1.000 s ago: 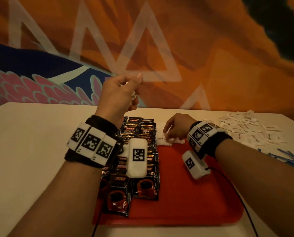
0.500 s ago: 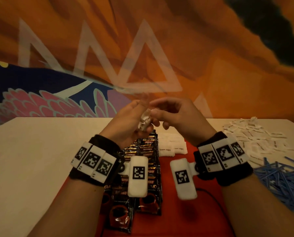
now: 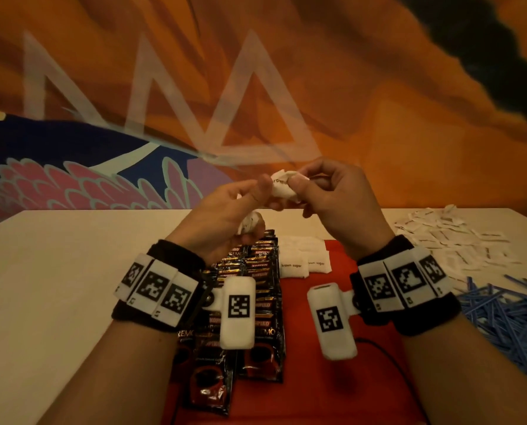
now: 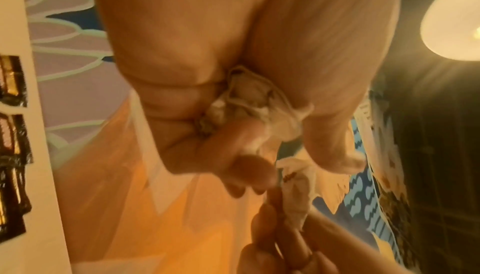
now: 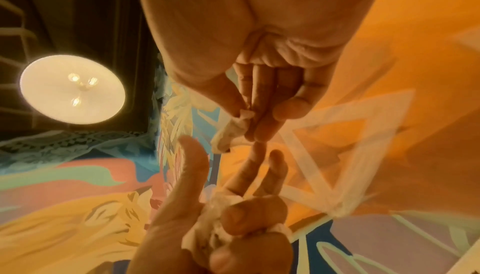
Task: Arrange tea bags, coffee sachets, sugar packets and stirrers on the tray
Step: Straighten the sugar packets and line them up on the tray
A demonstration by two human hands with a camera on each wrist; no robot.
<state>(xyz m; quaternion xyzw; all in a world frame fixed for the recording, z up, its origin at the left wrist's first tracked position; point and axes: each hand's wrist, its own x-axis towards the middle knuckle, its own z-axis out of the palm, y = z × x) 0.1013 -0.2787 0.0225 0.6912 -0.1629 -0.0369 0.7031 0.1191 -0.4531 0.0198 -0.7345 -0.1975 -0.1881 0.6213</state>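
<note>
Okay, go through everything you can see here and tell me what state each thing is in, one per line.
Left hand: raised, holding a bunch of sugar packets.
Right hand: raised, pinching one sugar packet.
Coffee sachets: lined up on the tray.
Brown sugar packets: flat on tray.
Stirrers: loose pile on table.

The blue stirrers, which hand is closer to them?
Right. The right hand is raised over the tray's far end, on the blue stirrers' side. The left hand is farther, above the coffee sachets.
</note>
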